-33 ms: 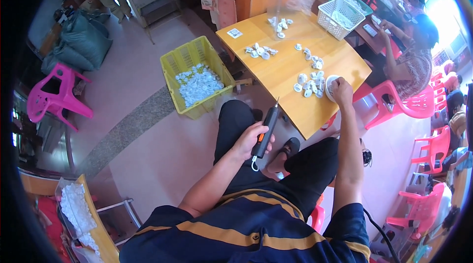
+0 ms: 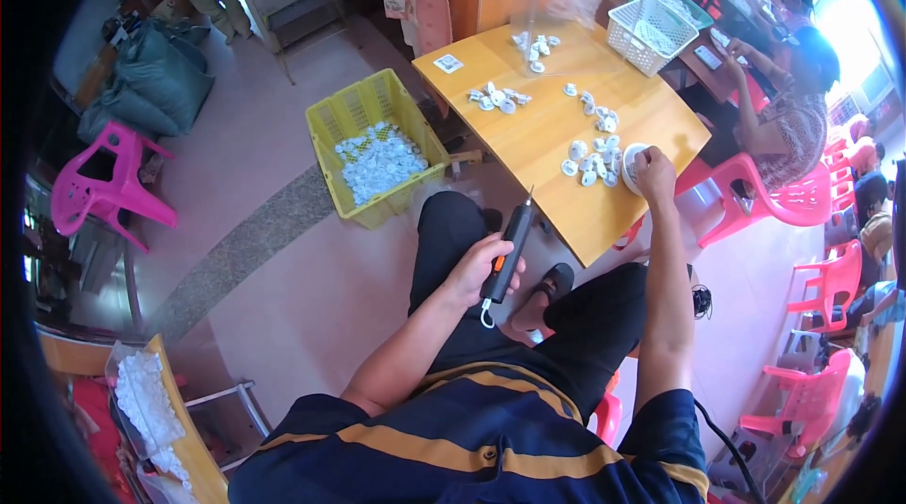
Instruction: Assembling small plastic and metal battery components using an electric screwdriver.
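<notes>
over wooden table [image 2: 557,141], slim black screwdriver [image 2: 507,249], round white part [image 2: 630,167]

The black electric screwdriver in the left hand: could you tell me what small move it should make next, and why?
Probably bring the black electric screwdriver up to the round white part that the right hand grips at the wooden table edge. The left hand holds the tool over the lap, tip pointing up toward the table but clear of the part.
</notes>
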Demonstrator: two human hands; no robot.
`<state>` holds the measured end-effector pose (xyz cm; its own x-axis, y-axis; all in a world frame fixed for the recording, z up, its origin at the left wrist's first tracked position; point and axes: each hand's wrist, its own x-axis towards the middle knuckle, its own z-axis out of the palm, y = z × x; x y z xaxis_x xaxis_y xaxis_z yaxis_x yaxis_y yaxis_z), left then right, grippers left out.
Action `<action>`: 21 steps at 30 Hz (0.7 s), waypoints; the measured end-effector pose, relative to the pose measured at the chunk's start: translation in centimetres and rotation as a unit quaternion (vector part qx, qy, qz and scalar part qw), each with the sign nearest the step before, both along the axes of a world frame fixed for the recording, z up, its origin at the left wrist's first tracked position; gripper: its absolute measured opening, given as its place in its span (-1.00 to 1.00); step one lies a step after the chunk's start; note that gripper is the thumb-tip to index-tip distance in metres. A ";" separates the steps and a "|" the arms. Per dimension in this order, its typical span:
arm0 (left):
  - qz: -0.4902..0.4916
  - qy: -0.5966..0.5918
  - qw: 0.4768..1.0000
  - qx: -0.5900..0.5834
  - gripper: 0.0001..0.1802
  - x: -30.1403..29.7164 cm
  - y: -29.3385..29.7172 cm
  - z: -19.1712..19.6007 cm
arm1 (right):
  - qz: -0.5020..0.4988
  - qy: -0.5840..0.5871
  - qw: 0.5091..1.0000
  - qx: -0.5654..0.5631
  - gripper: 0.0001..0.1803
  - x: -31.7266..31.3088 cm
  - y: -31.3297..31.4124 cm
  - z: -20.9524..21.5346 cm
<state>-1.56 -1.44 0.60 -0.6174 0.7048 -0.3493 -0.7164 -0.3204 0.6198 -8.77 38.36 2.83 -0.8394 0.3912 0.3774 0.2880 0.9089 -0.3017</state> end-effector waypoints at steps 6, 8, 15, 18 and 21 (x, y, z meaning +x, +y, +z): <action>0.002 0.001 1.000 -0.003 -0.79 -0.1 -0.1 -0.1 | 0.005 0.215 0.888 -0.407 -0.83 1.4 -6.5 1.6; 0.000 0.002 1.000 -0.004 -0.79 0.0 -0.1 0.0 | 0.081 0.272 0.785 -0.550 -0.84 2.5 -8.8 0.9; -0.019 0.030 0.999 -0.008 -0.80 0.3 0.3 0.3 | 0.071 0.213 0.749 -0.623 -0.83 4.9 -15.4 -2.7; -0.031 0.052 0.998 -0.014 -0.79 0.6 0.3 0.5 | 0.066 0.196 0.732 -0.650 -0.84 5.4 -16.6 -2.4; -0.049 0.073 0.996 -0.011 -0.74 1.1 0.7 0.8 | 0.086 0.175 0.728 -0.657 -0.84 5.6 -16.2 -2.8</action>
